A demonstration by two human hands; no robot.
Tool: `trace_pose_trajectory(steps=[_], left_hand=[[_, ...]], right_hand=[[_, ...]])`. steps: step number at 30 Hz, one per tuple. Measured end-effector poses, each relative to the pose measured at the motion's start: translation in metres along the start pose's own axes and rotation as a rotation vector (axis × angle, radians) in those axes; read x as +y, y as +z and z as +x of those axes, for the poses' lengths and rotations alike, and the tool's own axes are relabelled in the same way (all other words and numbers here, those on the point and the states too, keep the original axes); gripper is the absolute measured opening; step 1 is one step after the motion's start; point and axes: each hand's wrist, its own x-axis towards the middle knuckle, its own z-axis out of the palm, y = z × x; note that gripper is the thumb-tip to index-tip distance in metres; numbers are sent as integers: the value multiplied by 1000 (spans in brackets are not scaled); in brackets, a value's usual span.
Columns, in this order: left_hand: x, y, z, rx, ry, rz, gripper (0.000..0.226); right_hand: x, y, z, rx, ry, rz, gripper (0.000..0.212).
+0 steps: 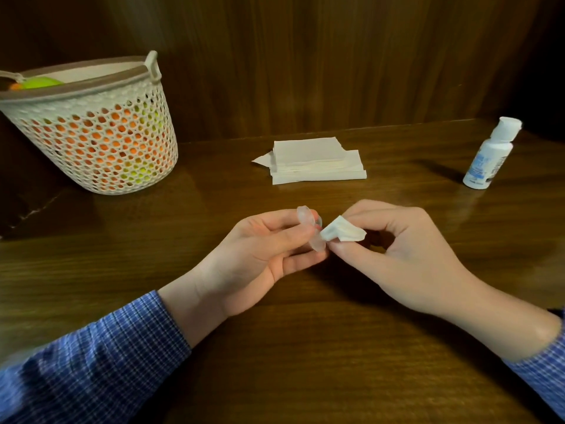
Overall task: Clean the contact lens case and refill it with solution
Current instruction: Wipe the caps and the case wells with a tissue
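My left hand (269, 255) pinches a small clear contact lens case (308, 226) between thumb and fingers, above the middle of the wooden table (305, 347). My right hand (397, 255) pinches a folded white tissue (342, 232), whose tip touches the case. A white solution bottle (489, 154) with a blue label stands upright at the far right, its cap shut.
A stack of white tissues (315, 160) lies at the back centre of the table. A white perforated basket (91, 127) holding orange and green items sits at the back left. A dark wooden wall rises behind the table.
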Motion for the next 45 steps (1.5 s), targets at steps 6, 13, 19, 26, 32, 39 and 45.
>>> trace_pose_trajectory(steps=[6, 13, 19, 26, 32, 39, 45], left_hand=[[-9, 10, -4, 238, 303, 286, 30], [-14, 10, -8, 292, 890, 995, 28], [-10, 8, -8, 289, 923, 1024, 22], [0, 6, -7, 155, 184, 250, 34], [14, -1, -4, -35, -277, 95, 45], [19, -6, -2, -190, -465, -122, 47], [15, -6, -3, -187, -443, -192, 45]], right_hand=[[-2, 9, 3, -74, 307, 362, 16], [2, 7, 10, -249, 704, 1140, 28], [3, 3, 8, -257, 566, 1027, 21], [7, -1, 0, -171, -102, 68, 13], [14, -2, 1, -197, -484, -247, 11], [16, -2, -3, -89, -687, -403, 21], [17, 1, -4, -102, -663, -394, 21]])
